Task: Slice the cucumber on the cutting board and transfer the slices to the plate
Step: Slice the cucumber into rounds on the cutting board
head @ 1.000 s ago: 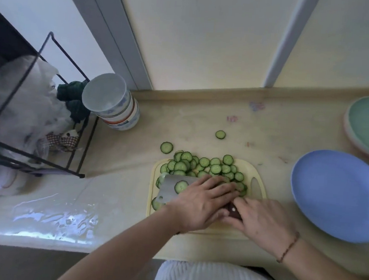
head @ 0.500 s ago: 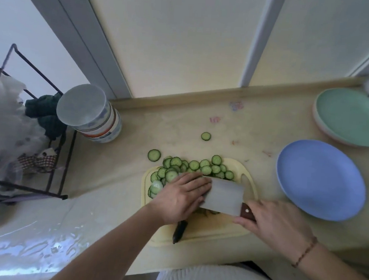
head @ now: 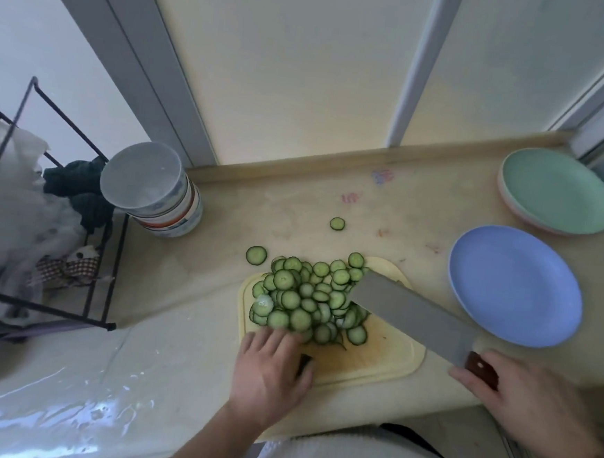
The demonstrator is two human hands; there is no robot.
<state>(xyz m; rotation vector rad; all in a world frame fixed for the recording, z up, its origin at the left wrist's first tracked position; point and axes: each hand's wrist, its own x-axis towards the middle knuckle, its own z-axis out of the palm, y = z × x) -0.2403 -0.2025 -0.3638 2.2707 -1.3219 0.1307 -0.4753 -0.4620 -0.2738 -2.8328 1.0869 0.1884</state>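
Pale yellow countertop [head: 420, 216] under a frosted window is where we are working, with the cutting board [head: 384, 358] sitting at the near edge in front of us. Cutting looks finished: we are looking at a heap of cucumber slices [head: 305, 301] covering the board's far-left part, with one stray slice [head: 256, 255] just off the board at 11 o'clock and another [head: 337, 223] lying farther out on the counter at 12 o'clock.

Our right hand [head: 529, 402] is wrapping around the dark wooden handle of the cleaver [head: 409, 313], and the broad blade is running diagonally from 4 o'clock up toward 10 o'clock, its far end touching the right flank of the heap. Our left hand [head: 268, 367] is resting open, palm down, at the heap's near edge, fingertips touching the nearest slices, with something small and dark half hidden beneath it that we cannot make out.

What the next move turns on, we judge, is that the blue plate [head: 516, 285] is lying at 3 o'clock from the heap, well apart from it and behind the blade. So the slices are sitting between our two hands, the left being nearer the heap and the right nearer the plate. We are probably setting up to load slices onto the flat blade with the left hand pushing toward 3 o'clock. A green plate [head: 556, 191] is standing farther off at 1 o'clock.
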